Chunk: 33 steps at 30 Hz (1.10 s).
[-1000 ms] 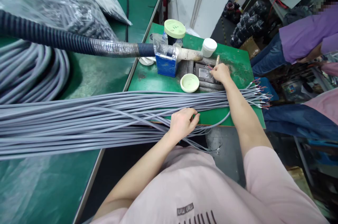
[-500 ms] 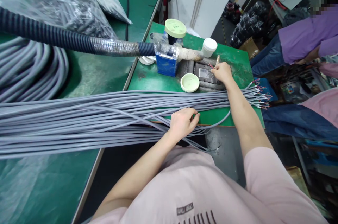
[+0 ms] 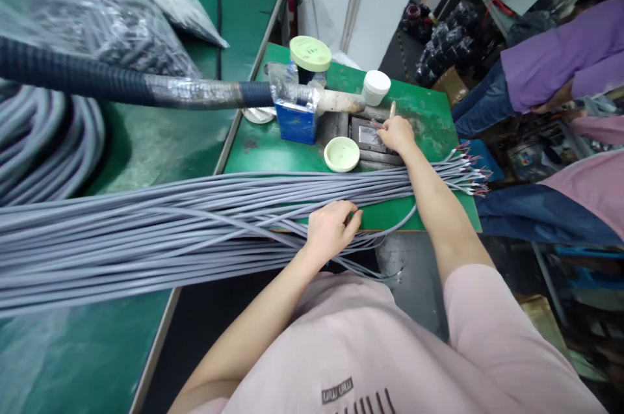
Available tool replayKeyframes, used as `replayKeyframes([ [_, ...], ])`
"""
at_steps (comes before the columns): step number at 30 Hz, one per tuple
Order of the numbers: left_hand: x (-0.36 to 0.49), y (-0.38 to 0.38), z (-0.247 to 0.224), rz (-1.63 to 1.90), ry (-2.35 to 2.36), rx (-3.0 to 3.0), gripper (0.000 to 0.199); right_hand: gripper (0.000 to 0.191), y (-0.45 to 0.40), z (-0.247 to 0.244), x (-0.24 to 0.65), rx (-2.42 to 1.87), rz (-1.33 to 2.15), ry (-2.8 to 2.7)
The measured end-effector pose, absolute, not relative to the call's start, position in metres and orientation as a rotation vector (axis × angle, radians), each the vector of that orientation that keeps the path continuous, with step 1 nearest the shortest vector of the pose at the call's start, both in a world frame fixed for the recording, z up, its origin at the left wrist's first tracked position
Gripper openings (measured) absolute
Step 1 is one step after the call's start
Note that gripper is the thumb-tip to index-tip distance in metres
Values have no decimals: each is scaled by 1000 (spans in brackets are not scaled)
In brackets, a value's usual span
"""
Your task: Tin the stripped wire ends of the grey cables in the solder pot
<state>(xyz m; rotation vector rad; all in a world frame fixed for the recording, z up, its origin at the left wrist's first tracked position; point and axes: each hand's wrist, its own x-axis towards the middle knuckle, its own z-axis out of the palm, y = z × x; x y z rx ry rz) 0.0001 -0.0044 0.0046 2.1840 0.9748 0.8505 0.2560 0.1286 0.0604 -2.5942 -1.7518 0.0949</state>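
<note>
My right hand (image 3: 398,134) is closed in a pinch on a cable end, its thin stripped wires (image 3: 376,123) pointing left over the dark block. Set into that block is a small solder pot (image 3: 369,135) with a shiny silver surface. My left hand (image 3: 331,225) lies on the near side of a long bundle of grey cables (image 3: 234,196), its fingers curled over some of them; the fingertips are hidden. Bare red and white wire ends (image 3: 470,170) fan out at the bundle's right end, past my right forearm. A shallow pale-green dish (image 3: 342,154) sits just left of the pot.
A ribbed extraction hose (image 3: 195,92) crosses from the left, resting on a blue box (image 3: 296,120), its nozzle close to the pot. Behind stand a green-lidded tub (image 3: 310,53) and a white tub (image 3: 376,86). Coiled cable (image 3: 53,141) lies left. Other people (image 3: 550,56) are at right.
The view has shifted slightly, so the bench appears a little further left. Both hands keep about the same places, the right one still pinching the cable end by the pot.
</note>
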Motion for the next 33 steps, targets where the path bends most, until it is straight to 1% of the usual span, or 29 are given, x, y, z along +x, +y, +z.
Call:
replayKeyframes([
  [4, -1, -4, 2, 885, 977, 2195, 21, 25, 126, 63, 255, -2606, 111, -1704],
  [8, -1, -4, -1, 881, 1002, 2216, 20, 18, 108, 75, 255, -2458, 158, -1639],
  [13, -2, -6, -1, 870, 1000, 2218, 19, 27, 37, 104, 244, -2030, 614, -1356],
  [16, -2, -8, 3, 885, 945, 2034, 19, 26, -18, 112, 230, -1780, 858, -1180],
  [20, 11, -19, 10, 866, 830, 1492, 19, 27, -79, 94, 206, -1575, 1057, -911],
  [23, 31, -35, 11, 733, 683, 1191, 30, 30, -107, 69, 187, -1472, 1129, -699],
  [25, 43, -46, 8, 675, 606, 1048, 33, 32, -119, 54, 178, -1412, 1157, -623],
  [28, 55, -60, 2, 672, 548, 900, 29, 34, -127, 43, 169, -1352, 1160, -605],
  [33, 57, -70, 0, 792, 574, 811, 19, 34, -125, 43, 165, -1328, 1136, -637],
])
